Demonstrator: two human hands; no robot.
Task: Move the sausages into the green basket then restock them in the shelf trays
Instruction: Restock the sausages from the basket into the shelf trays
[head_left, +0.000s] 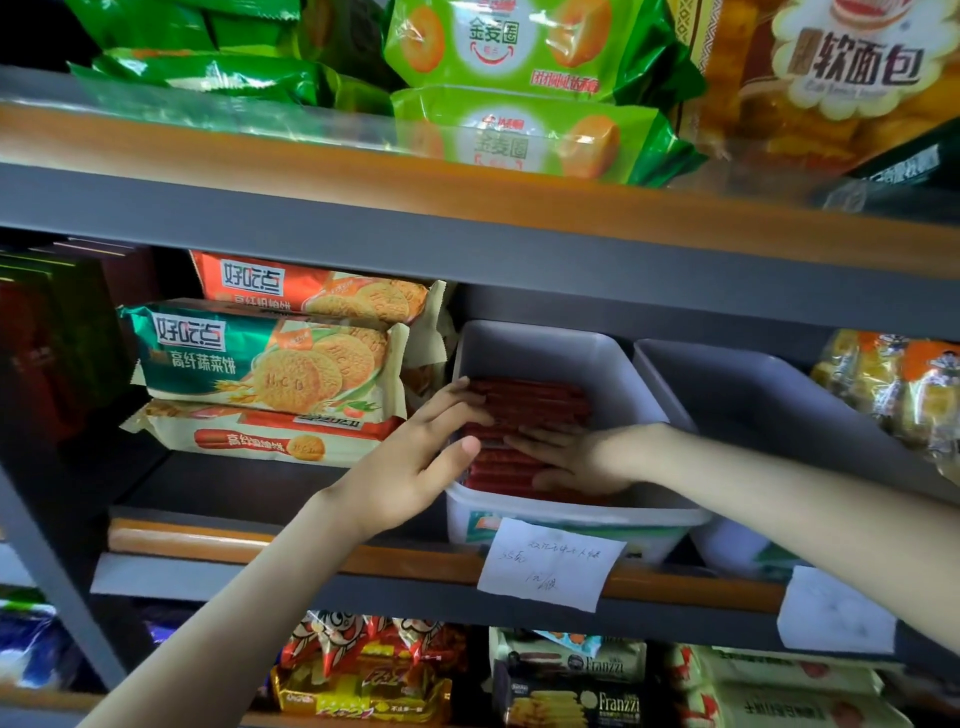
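Observation:
Several red sausages (535, 405) lie side by side in a white shelf tray (566, 514) on the middle shelf. My left hand (415, 457) reaches in over the tray's left wall, its straight fingers resting on the sausages. My right hand (576, 457) lies flat on the pile from the right, fingers extended. A second white tray (727, 395) stands just to the right; its visible inside shows no sausages. No green basket is in view.
Biscuit packs (265, 358) are stacked left of the tray. Yellow snack bags (898, 384) sit at the far right. Paper price notes (550, 561) hang on the shelf edge. Green and orange bread bags fill the shelf above, more packets the shelf below.

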